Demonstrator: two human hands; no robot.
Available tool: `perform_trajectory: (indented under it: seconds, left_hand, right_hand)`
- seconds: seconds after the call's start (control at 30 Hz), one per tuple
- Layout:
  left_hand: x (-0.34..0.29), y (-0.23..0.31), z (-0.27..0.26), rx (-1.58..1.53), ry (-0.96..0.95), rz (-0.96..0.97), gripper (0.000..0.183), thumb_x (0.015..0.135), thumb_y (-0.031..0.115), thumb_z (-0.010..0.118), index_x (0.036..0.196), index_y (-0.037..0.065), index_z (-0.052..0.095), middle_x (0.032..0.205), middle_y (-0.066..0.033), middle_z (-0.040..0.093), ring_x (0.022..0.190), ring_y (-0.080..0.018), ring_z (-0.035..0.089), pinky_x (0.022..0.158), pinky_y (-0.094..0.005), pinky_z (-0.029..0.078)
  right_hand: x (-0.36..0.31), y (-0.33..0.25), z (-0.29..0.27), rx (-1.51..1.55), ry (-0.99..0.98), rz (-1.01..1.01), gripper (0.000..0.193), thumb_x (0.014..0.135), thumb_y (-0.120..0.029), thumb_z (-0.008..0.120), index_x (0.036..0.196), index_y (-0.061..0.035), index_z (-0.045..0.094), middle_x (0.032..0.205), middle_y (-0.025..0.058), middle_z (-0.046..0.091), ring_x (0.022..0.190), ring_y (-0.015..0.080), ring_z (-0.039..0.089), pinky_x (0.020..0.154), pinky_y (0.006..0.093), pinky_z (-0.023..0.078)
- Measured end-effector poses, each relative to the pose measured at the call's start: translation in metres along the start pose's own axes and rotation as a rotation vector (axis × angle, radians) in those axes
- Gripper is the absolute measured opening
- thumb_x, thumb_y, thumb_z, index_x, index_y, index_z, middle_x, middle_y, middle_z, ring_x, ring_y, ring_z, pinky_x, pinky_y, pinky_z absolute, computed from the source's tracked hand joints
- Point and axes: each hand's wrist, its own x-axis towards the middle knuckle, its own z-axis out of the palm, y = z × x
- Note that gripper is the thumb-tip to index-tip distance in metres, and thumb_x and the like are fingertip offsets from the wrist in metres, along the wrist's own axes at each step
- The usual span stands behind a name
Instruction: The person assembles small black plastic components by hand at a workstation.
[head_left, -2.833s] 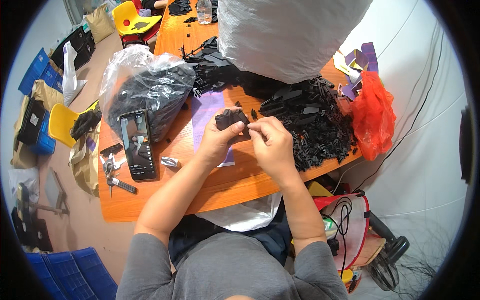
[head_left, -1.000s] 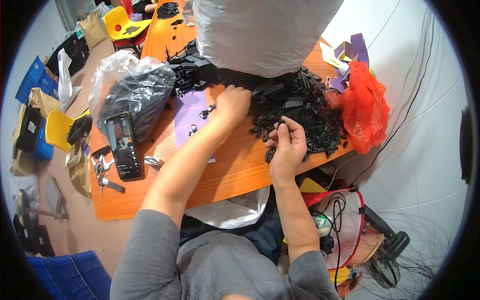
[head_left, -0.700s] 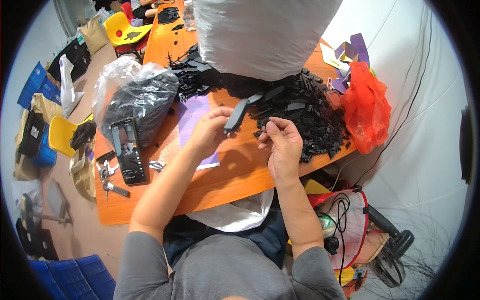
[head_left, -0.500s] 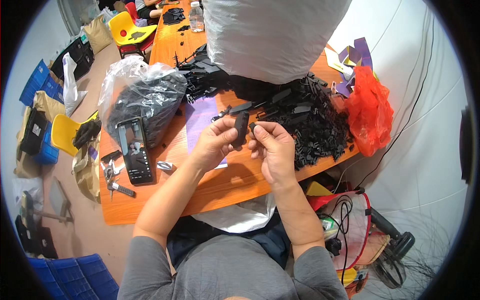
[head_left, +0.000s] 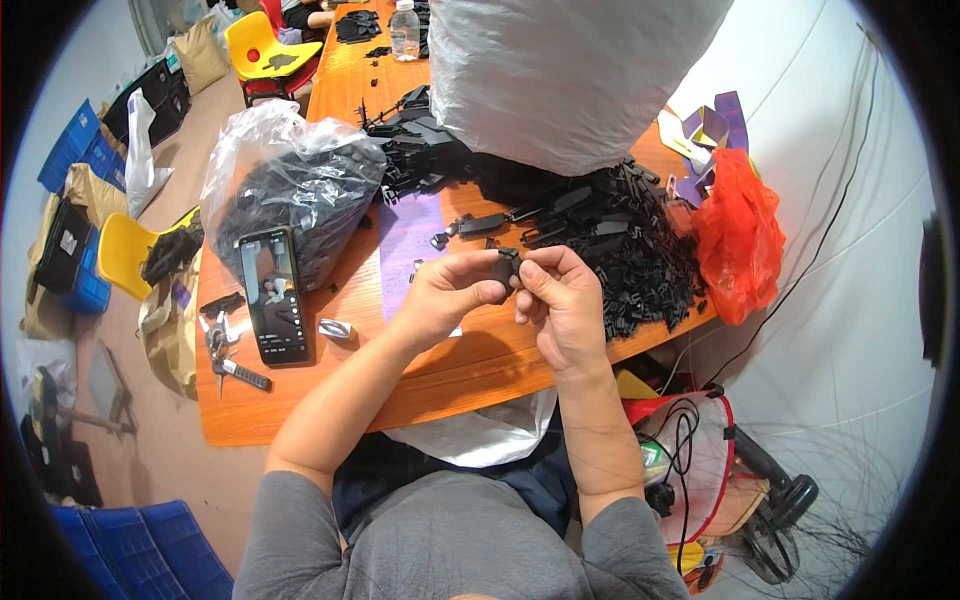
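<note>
Between thumb and fingers, my left hand (head_left: 447, 297) grips a dark elongated plastic part (head_left: 507, 268), tilted and partly covered by the fingers. My right hand (head_left: 562, 303) is pinched closed against the same part's upper right end; a small black piece seems to be in its fingertips, mostly hidden. Both hands meet above the front of the orange wooden table (head_left: 420, 385). Just beyond them lies a large heap of small black plastic parts (head_left: 640, 270), with several longer black pieces (head_left: 483, 225) at its near left side.
A clear bag of dark parts (head_left: 290, 190), a lit phone (head_left: 270, 300) and keys (head_left: 222, 350) occupy the table's left. A big white sack (head_left: 570, 80) rises behind the heap. At right hangs a red plastic bag (head_left: 738, 240); a purple printed sheet (head_left: 405, 240) lies mid-table.
My hands have come together, the small piece in my right fingers now meeting the elongated part. That part has been turned in my left hand. The view has shifted slightly.
</note>
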Motion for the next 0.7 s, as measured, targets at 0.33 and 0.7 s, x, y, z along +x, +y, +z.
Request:
perform_trajectory:
  seconds: [0.33, 0.7]
  left_hand:
    - [-0.002, 0.006, -0.003, 0.054, -0.216, -0.069, 0.031, 0.086, 0.011, 0.062, 0.115, -0.001, 0.058, 0.094, -0.0016, 0.063, 0.085, -0.0082, 0.056, 0.077, -0.0245, 0.047]
    - [-0.019, -0.011, 0.024, 0.384, -0.108, 0.077, 0.03, 0.086, 0.008, 0.06, 0.114, -0.001, 0.057, 0.098, -0.0052, 0.064, 0.088, -0.0118, 0.059, 0.076, -0.0277, 0.047]
  right_hand:
    - [-0.007, -0.009, -0.006, -0.759, -0.234, -0.329, 0.027, 0.089, -0.007, 0.052, 0.114, 0.0027, 0.056, 0.097, 0.0064, 0.059, 0.088, 0.014, 0.056, 0.083, 0.0267, 0.045]
    - [-0.015, 0.025, -0.026, -0.22, -0.02, -0.185, 0.019, 0.086, -0.008, 0.056, 0.1, 0.0045, 0.062, 0.095, 0.0094, 0.063, 0.092, 0.0168, 0.058, 0.085, 0.0284, 0.044]
